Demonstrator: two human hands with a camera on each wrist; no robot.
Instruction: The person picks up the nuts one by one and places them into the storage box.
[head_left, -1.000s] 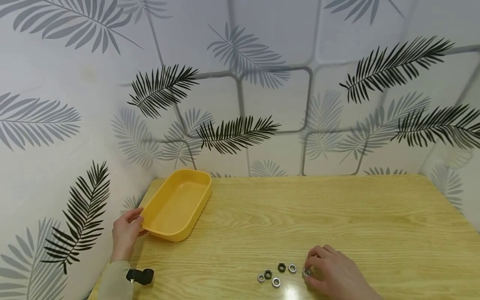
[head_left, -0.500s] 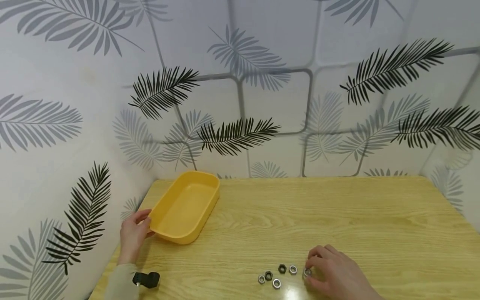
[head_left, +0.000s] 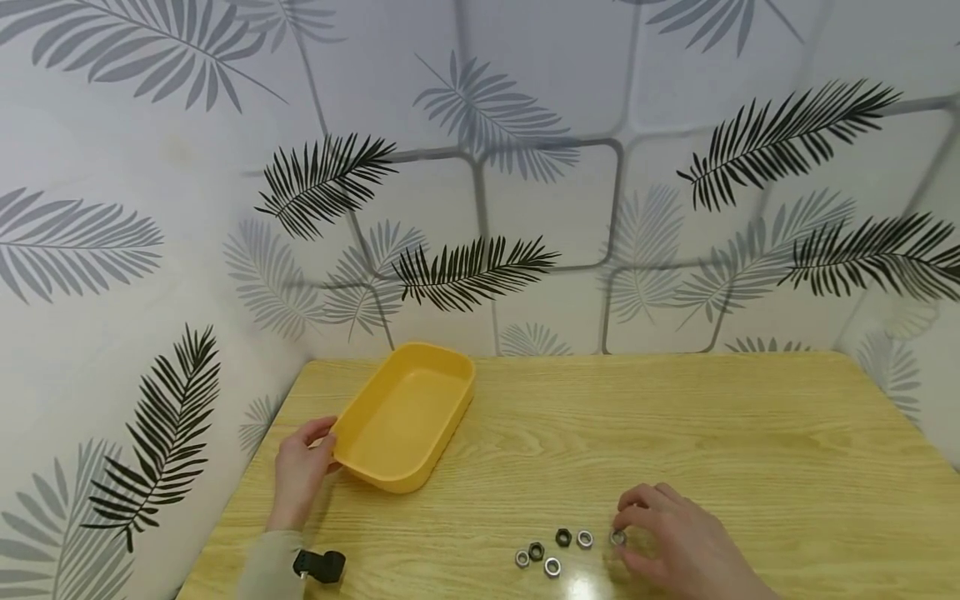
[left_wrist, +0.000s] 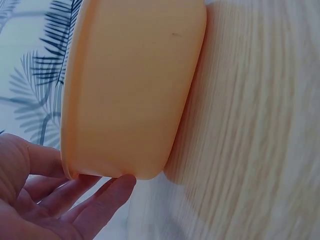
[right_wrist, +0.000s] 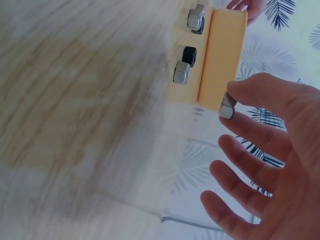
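Observation:
My left hand [head_left: 300, 467] grips the near left corner of a yellow plastic tray [head_left: 450, 433], its thumb at the rim and fingertips against the outer wall. In the left wrist view the tray's smooth side [left_wrist: 135, 90] rises from the wood-grain table. My right hand [head_left: 678, 537] pinches a silver hex nut [right_wrist: 228, 106] between thumb and index finger, the other fingers spread apart. Left of this hand lie several loose nuts: silver ones, such as this silver nut [head_left: 585, 539] and that silver nut [head_left: 552, 567], plus a black nut [head_left: 563, 537] and another black nut [head_left: 536, 551].
The wooden table [head_left: 675, 425] meets a wall [head_left: 547, 208] with printed feather-like leaves at the back and left. A black wrist mount [head_left: 321, 566] sticks out from the left sleeve [head_left: 272, 567]. Light glares off the table's front.
My left hand has slid the tray to the right across the table. The right hand has lifted slightly with the nut in its pinch. The loose nuts have stayed put.

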